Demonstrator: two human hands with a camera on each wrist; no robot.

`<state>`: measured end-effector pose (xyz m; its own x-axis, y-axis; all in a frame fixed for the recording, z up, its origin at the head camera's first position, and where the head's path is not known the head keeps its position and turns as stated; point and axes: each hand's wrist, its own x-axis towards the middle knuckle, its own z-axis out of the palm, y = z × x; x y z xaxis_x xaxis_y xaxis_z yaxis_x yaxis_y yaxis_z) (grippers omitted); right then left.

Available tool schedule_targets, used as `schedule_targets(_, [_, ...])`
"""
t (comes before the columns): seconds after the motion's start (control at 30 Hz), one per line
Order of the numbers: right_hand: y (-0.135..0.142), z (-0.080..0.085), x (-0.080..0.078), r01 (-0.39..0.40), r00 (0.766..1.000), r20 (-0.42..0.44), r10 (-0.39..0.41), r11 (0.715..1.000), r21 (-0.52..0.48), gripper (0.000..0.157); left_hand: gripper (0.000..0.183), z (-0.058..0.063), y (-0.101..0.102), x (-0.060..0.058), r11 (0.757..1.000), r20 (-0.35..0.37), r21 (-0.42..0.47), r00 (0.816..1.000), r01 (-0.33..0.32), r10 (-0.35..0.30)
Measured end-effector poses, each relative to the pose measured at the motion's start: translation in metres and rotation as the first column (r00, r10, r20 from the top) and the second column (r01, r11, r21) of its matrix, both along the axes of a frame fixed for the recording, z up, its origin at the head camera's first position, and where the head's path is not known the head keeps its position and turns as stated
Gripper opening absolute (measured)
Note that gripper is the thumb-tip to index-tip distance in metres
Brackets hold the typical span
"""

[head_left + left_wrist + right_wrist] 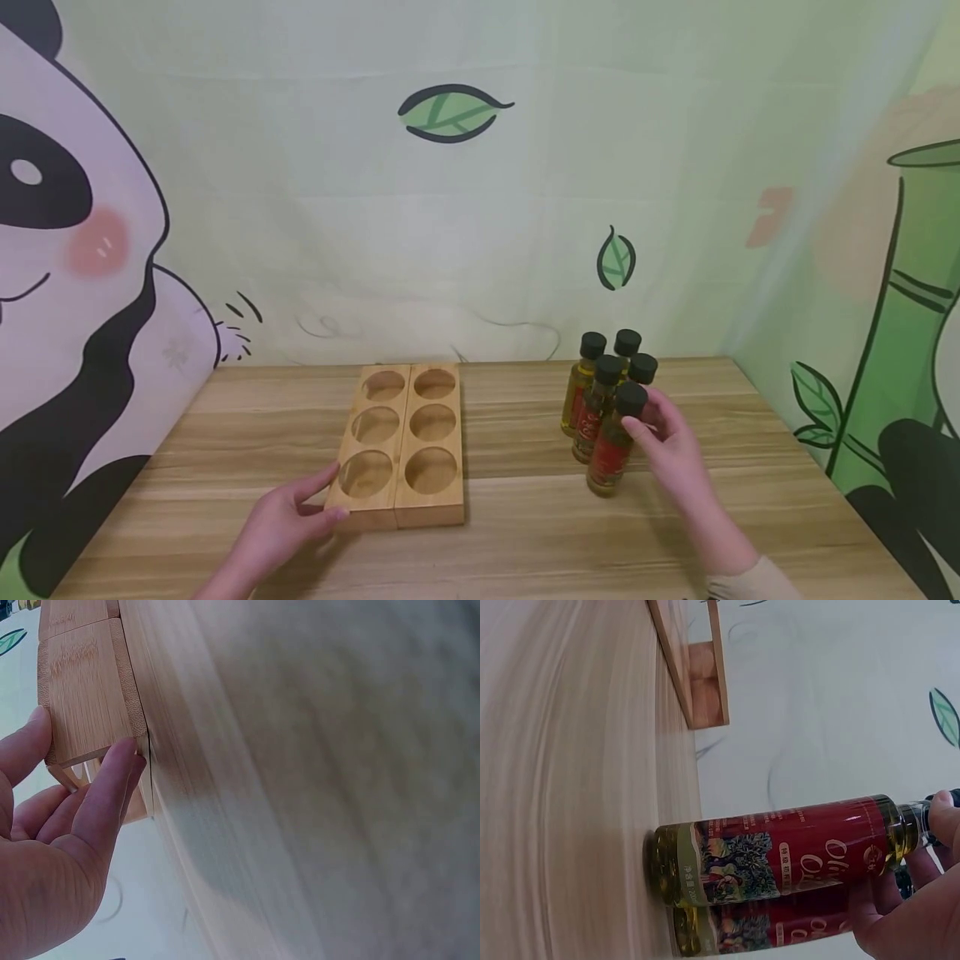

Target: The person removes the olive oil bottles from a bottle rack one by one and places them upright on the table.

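My left hand (pixel 281 521) grips the near left corner of a pale wooden rack (pixel 429 514), which has round holes in two rows. In the left wrist view, the thumb and fingers lie on opposite sides of the rack's end (pixel 82 690). My right hand (pixel 678 458) pinches the neck of the nearest olive oil bottle (pixel 609 457), just under its black cap. That bottle stands slightly tilted, its base close to the tabletop. Its red label (pixel 810 847) reads "Olive Oil" in the right wrist view, with a second bottle (pixel 765 926) close beside it.
Several more black-capped bottles (pixel 577 392) stand clustered behind the held one. The wooden table (pixel 517 542) ends at a fabric backdrop (pixel 300 167) printed with leaves, a panda and bamboo. The rack is to the left of the bottles.
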<state>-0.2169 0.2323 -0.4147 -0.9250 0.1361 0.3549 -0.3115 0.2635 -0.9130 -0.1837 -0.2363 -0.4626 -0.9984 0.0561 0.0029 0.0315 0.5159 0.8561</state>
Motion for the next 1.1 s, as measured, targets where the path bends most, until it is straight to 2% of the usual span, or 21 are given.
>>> schedule_targets(0.23, [0.0067,0.0001,0.0005,0.039,0.998,0.053,-0.041,0.999,0.033,0.038,0.07,0.0006,0.0,-0.0009,1.0,0.013,-0.01,1.0,-0.007,0.007])
schedule_targets(0.47, [0.0075,0.0002,-0.0002,0.06,0.996,0.065,-0.062,0.998,0.034,0.036,0.07,0.0009,-0.0001,0.0002,1.0,0.017,-0.009,1.0,-0.004,0.004])
schedule_targets(0.73, [0.007,0.0001,-0.0002,0.075,0.996,0.048,-0.076,0.997,0.036,0.038,0.07,-0.0009,-0.0004,-0.0005,1.0,0.013,-0.017,1.0,-0.002,0.002])
schedule_targets(1.1, [0.0112,0.0018,0.0009,0.089,0.996,0.008,-0.09,0.989,0.121,0.045,0.07,0.0006,0.0005,-0.0006,1.0,0.023,-0.007,1.0,-0.009,0.009])
